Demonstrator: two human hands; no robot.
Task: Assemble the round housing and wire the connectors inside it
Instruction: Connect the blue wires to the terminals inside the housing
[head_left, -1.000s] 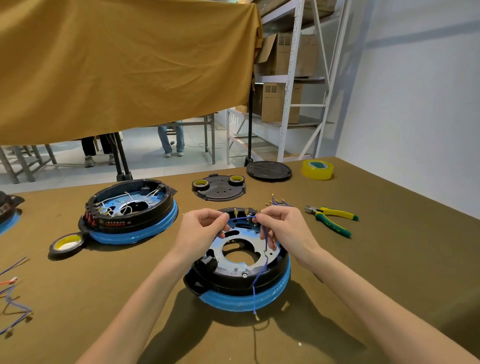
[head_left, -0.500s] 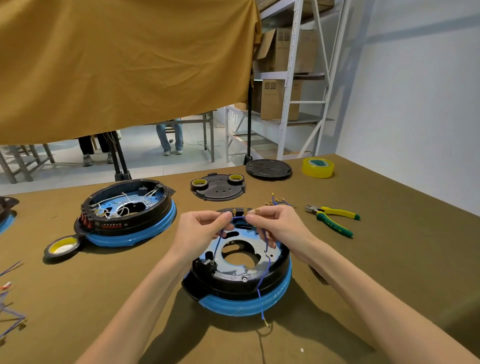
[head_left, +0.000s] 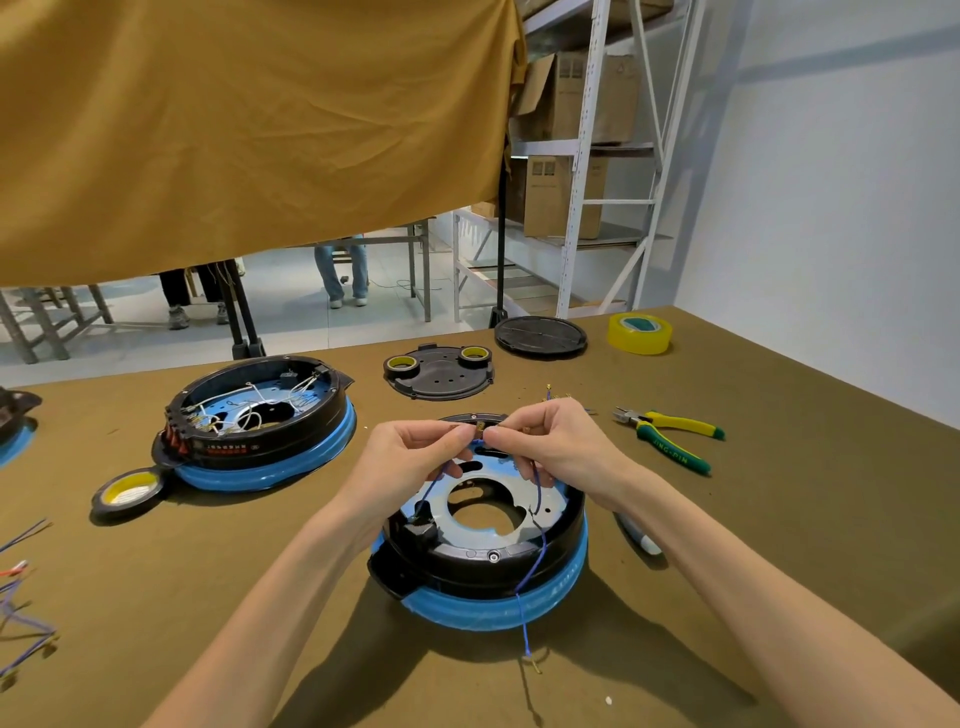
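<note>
Pinching a blue wire (head_left: 537, 525) between both sets of fingers, the left hand (head_left: 410, 457) and right hand (head_left: 550, 441) work above the round housing (head_left: 483, 540) on the brown surface (head_left: 779, 519); wiring appears underway, and seating the connector likely comes next, demanding precise alignment.

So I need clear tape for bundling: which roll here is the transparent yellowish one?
The clear yellowish roll at the table's far right, alone near the wall; the other rolls are black-rimmed.
</note>
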